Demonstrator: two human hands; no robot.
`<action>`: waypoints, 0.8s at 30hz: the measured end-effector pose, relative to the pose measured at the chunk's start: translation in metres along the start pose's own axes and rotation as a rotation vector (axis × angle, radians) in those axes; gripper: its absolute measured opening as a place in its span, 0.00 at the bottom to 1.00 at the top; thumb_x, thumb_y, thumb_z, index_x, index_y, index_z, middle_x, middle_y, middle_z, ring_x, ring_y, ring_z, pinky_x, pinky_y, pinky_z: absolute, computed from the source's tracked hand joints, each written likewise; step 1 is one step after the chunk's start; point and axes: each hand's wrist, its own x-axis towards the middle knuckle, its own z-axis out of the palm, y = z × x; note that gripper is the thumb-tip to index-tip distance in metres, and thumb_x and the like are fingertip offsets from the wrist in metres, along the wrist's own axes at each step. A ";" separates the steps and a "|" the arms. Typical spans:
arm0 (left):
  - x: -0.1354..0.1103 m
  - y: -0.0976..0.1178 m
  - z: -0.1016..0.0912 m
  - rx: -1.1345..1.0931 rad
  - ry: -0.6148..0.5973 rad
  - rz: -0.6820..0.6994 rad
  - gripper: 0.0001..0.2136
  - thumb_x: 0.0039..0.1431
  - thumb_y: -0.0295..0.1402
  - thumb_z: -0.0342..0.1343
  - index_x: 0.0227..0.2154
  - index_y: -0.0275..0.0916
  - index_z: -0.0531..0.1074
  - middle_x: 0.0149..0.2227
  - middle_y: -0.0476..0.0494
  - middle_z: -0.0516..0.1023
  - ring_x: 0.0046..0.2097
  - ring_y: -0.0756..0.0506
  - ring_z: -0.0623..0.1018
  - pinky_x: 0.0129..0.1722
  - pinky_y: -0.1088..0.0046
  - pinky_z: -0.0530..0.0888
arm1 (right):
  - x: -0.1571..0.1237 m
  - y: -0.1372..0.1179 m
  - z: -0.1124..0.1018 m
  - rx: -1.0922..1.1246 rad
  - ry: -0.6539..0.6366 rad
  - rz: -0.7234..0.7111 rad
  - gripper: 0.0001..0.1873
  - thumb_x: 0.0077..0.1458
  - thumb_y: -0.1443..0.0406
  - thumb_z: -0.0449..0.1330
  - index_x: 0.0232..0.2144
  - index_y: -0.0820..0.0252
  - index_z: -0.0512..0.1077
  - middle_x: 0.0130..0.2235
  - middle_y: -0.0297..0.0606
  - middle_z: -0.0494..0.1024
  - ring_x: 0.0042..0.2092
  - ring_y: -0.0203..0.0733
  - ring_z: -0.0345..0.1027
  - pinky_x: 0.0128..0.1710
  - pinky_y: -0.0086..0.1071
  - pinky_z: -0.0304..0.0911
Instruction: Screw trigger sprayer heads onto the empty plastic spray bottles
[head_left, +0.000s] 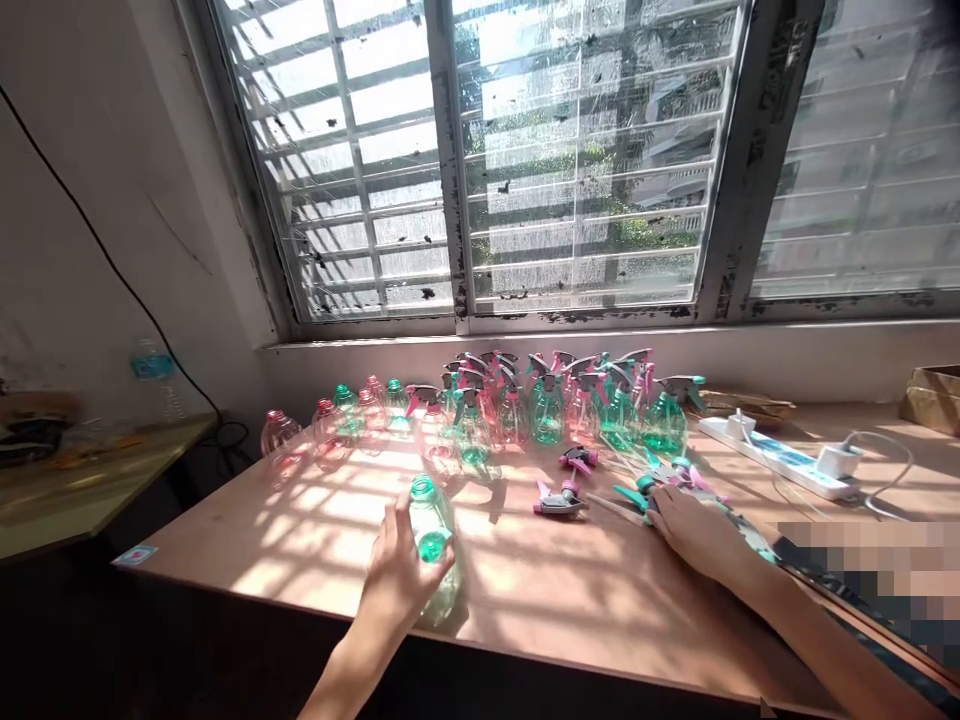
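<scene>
Lying off at 9 o'clock, with 12 taken as straight towards the window (585,180), is a side table (90,490) with a clear blue-labelled bottle (154,366) on it. On the bench (517,610), around 10 to 11 o'clock, stand open-necked spray bottles (347,418) in pink and green. Nearer, at about 8 o'clock by the front edge, is the open green bottle (433,525), its threaded neck up; the left hand (397,565) has thumb and fingers wrapped around its upper body. That hold below the neck seems sensible: firm enough to stop the bottle turning, yet light, since thin plastic may flex, and with the base flat on the wood.

At 12 o'clock, below the sill, assembled spray bottles (546,420) in pink and green crowd together. Two pink-and-grey trigger heads (561,500) lie loose at 2 o'clock. At 3 o'clock the right hand (686,525) rests over a heap of trigger heads (694,478), fingers bent down beside a teal collar (645,484); whether they pinch one head I cannot tell. The heap looks prone to tangling, so a single head is best gripped by its body, its tube freed before lifting, without dragging the neighbours. Farther out, between 2 and 3 o'clock, lie a white power strip (780,460) and, beyond, a cardboard box (930,400).
</scene>
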 end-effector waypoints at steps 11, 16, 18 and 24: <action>-0.017 0.047 0.055 -0.128 -0.022 0.192 0.53 0.55 0.33 0.61 0.70 0.54 0.25 0.62 0.29 0.71 0.62 0.25 0.73 0.62 0.26 0.58 | 0.023 -0.014 -0.006 0.117 -0.042 0.225 0.19 0.57 0.57 0.61 0.48 0.61 0.70 0.45 0.51 0.77 0.43 0.61 0.77 0.33 0.41 0.68; -0.015 0.056 0.049 -0.055 0.011 0.335 0.46 0.52 0.21 0.54 0.71 0.48 0.39 0.63 0.33 0.67 0.66 0.29 0.66 0.67 0.29 0.49 | 0.019 -0.019 -0.016 0.166 0.159 0.203 0.26 0.57 0.68 0.56 0.58 0.65 0.61 0.54 0.57 0.69 0.52 0.61 0.73 0.45 0.45 0.71; -0.013 0.060 0.048 -0.036 0.014 0.360 0.46 0.49 0.20 0.54 0.71 0.46 0.42 0.63 0.32 0.67 0.65 0.29 0.67 0.67 0.31 0.51 | 0.006 -0.020 -0.029 0.170 0.236 0.166 0.28 0.59 0.67 0.55 0.61 0.65 0.58 0.59 0.60 0.64 0.58 0.64 0.67 0.54 0.50 0.67; -0.014 0.068 0.045 0.014 0.038 0.374 0.45 0.46 0.19 0.55 0.69 0.43 0.49 0.61 0.32 0.67 0.63 0.28 0.67 0.66 0.32 0.55 | -0.085 -0.027 -0.067 0.360 0.304 -0.206 0.30 0.64 0.62 0.53 0.67 0.41 0.55 0.66 0.43 0.62 0.63 0.60 0.65 0.54 0.46 0.72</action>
